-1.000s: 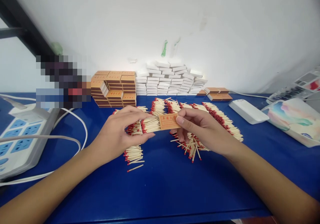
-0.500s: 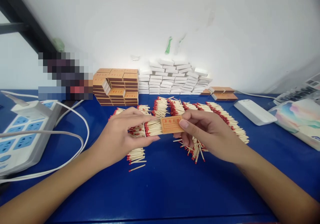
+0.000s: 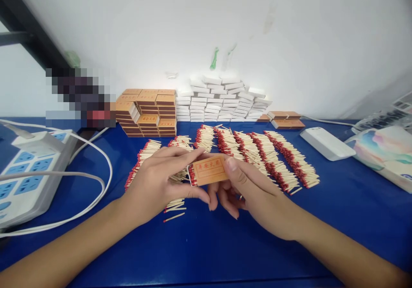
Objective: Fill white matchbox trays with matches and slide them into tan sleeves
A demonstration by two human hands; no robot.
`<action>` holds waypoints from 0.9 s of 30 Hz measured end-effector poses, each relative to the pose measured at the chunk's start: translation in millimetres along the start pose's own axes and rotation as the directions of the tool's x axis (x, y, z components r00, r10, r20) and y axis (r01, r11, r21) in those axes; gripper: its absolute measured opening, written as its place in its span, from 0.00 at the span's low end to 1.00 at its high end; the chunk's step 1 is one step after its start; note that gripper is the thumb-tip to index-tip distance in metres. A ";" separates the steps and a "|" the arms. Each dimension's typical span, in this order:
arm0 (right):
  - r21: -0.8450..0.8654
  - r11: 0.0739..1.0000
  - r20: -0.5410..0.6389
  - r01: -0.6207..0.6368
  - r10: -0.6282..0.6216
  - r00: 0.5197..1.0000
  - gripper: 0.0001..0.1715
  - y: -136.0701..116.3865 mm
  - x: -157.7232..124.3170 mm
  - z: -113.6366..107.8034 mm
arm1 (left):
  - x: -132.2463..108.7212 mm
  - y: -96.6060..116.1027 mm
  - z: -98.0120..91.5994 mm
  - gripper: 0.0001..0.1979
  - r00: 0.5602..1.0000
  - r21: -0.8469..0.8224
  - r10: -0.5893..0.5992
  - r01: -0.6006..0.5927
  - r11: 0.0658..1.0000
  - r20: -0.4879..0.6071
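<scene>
An orange-brown matchbox [image 3: 210,172] with red lettering is held level above the table, its tray almost fully inside the sleeve. Red match heads show at its left end. My left hand [image 3: 154,185] is closed around that end, thumb below and fingers above. The thumb of my right hand [image 3: 260,193] presses on the sleeve's right end, with its fingers behind and curled underneath. Below and beyond both hands, loose red-headed matches [image 3: 283,157] lie in several slanting rows. One single match [image 3: 174,217] rests in front of my left hand.
Against the wall stand stacked brown matchboxes [image 3: 149,112], piled white boxes [image 3: 214,101] and some brown boxes [image 3: 286,120]. A power strip [image 3: 32,168] with white cables lies left. At right are a white block-shaped device [image 3: 327,144] and a colourful package [image 3: 383,150].
The sleeve has slid left over the match-filled tray, covering most of it. My right hand has moved left and down with it, uncovering more of the match rows.
</scene>
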State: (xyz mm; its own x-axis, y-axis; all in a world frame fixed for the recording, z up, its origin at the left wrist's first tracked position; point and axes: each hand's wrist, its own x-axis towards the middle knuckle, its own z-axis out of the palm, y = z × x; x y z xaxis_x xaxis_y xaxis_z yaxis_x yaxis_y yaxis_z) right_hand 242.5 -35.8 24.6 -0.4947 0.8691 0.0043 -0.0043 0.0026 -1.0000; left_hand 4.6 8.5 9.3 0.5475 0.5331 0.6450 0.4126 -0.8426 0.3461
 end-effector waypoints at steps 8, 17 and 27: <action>0.100 0.994 0.020 -0.043 0.041 0.999 0.31 4.3 6.1 7.5 | 0.2 7.5 -0.9 0.57 0.997 0.024 0.068 -0.068 0.997 0.021; 0.014 0.998 0.099 -0.060 0.059 0.993 0.35 4.7 2.7 12.4 | 3.8 9.2 1.6 0.52 0.990 0.064 0.134 -0.136 0.989 0.034; 0.053 0.993 -0.061 -0.106 0.109 0.992 0.28 0.9 8.5 -7.5 | 5.4 8.0 -1.2 0.23 0.996 0.082 0.083 -0.084 0.993 0.026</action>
State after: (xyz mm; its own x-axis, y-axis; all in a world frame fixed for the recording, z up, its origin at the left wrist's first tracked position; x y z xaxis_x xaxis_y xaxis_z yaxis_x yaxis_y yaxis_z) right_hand 244.8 -24.7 23.7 -0.4383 0.8927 -0.1051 0.0018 -0.1161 -0.9932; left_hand 9.9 4.6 16.4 0.5984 0.4635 0.6535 0.4230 -0.8755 0.2336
